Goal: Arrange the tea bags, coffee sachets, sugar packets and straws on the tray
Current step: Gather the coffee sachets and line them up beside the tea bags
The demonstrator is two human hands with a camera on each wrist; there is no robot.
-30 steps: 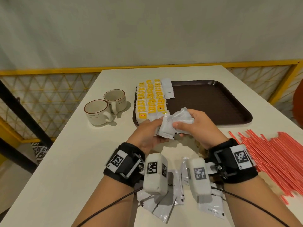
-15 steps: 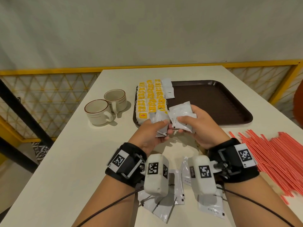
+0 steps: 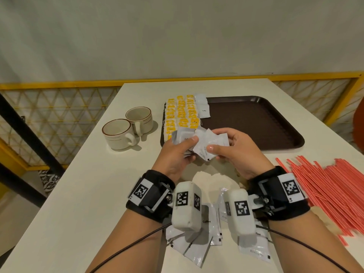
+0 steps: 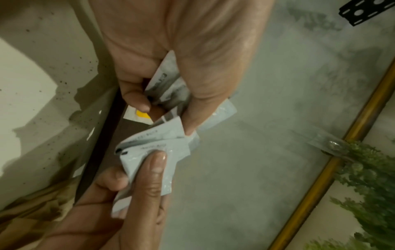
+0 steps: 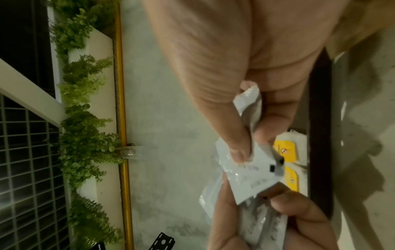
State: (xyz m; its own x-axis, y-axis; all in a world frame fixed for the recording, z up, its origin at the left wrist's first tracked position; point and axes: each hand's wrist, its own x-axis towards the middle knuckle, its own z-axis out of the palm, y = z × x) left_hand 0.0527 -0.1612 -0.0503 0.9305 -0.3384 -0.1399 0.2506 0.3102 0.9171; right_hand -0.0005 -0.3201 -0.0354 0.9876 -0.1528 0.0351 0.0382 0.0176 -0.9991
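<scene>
Both hands (image 3: 206,152) shifted, gripping coffee sachets (image 3: 208,143) over white table (image 3: 78,194) w/ yellow railing (image 3: 59,83) behind.

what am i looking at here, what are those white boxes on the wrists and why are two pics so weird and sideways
No robot here: a person works with bare hands. The white boxes strapped to the wrists are small cameras. The wide picture comes from a camera on the person's head; the two odd, tilted ones look along each hand from those wrist cameras.

Both the left hand and the right hand hold a small bunch of white coffee sachets above the near edge of a brown tray. On the tray lie rows of yellow-tagged tea bags and a few more sachets. On the white table stand two cups, red straws lie to the right, and loose sachets lie under the wrists.
</scene>
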